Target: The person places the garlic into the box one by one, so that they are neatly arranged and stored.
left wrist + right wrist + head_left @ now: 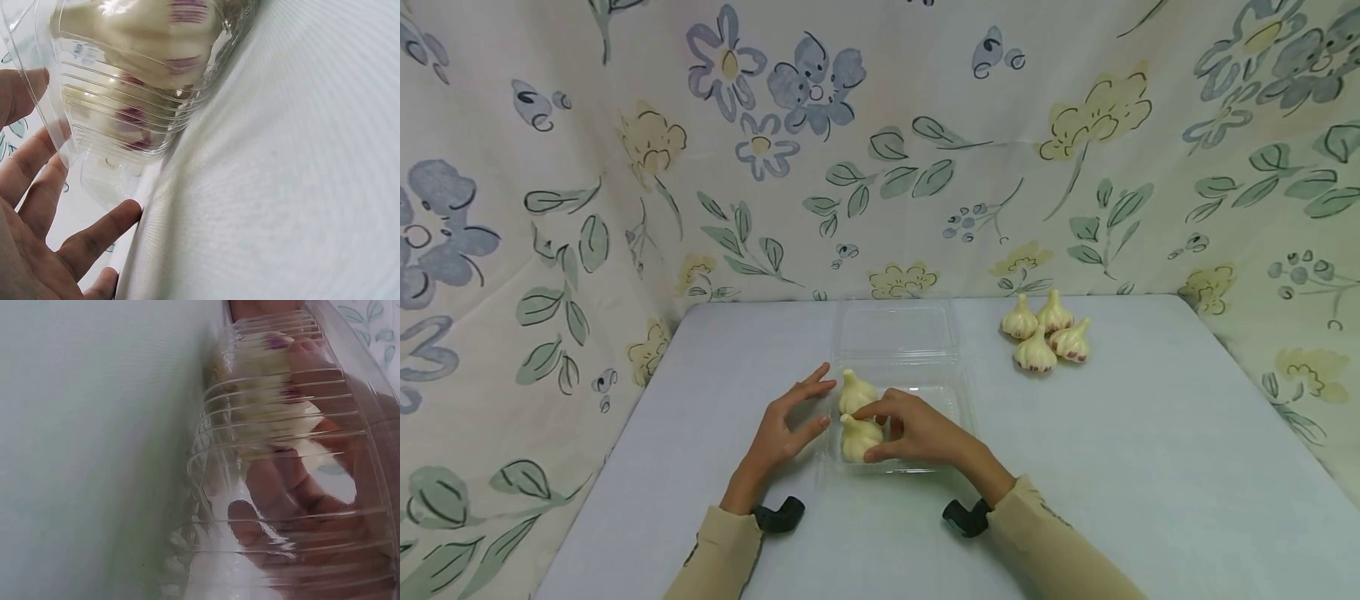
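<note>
Head view: a clear hinged container (955,400) is set on a pale table (1150,467), with its lid (895,329) laid open at 12 o'clock. Inside the base, 2 garlic bulbs are seen along the left wall: the rear bulb (855,390) is placed at 10 o'clock and the front bulb (861,439) at 8 o'clock. The front bulb is pinched between thumb and fingers by the right hand (919,429), which is reached in from 4 o'clock. At 9 o'clock the left hand (786,423) is held with its fingers spread beside the container's rim; whether the rim is pressed cannot be told. Purple streaks are shown on the bulbs through the clear wall in the left wrist view. Well apart, at 2 o'clock from the container, 4 more bulbs (1039,348) are clustered on the table. Behind it, a floral curtain (887,167) is hung.
</note>
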A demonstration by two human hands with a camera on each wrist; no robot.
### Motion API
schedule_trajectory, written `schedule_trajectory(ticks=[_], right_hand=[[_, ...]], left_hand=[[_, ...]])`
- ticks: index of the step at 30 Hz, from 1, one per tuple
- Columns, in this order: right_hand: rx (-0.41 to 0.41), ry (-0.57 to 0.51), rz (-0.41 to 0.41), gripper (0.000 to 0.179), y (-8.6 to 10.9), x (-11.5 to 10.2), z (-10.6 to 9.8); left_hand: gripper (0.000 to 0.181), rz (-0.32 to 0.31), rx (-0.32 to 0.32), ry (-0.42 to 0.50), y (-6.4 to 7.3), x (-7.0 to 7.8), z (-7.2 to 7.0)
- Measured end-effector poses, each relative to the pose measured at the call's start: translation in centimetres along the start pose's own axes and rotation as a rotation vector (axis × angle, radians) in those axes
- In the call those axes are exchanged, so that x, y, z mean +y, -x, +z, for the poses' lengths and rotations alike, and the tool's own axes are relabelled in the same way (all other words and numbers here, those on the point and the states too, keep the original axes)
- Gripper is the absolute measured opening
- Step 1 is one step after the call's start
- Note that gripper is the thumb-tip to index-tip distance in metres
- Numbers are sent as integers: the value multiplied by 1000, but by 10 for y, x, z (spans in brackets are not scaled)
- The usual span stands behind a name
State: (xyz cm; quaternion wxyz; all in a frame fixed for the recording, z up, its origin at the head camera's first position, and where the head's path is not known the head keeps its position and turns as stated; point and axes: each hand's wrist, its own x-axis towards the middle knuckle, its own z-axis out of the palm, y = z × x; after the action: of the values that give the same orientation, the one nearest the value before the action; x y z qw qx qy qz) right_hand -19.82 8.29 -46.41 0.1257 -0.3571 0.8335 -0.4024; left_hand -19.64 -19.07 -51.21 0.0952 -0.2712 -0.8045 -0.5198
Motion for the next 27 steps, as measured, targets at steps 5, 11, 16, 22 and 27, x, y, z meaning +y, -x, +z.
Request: schedule_trajectory(ticks=[5, 11, 16, 22, 27], right_hand=[[-9, 11, -7, 56, -3, 0, 3], [-12, 7, -8, 56, -4, -3, 4], [-2, -3, -11, 55, -4, -4, 4], [9, -15, -15, 54, -2, -5, 3], [10, -17, -22, 53, -2, -5, 3]], left_hand=[[48, 17, 4, 6, 1, -1, 0], [49, 10, 0, 7, 0, 1, 0], [49, -1, -3, 9, 0, -1, 0], [49, 5, -1, 13, -1, -2, 0], [50, 7, -1, 6, 0, -4, 0]])
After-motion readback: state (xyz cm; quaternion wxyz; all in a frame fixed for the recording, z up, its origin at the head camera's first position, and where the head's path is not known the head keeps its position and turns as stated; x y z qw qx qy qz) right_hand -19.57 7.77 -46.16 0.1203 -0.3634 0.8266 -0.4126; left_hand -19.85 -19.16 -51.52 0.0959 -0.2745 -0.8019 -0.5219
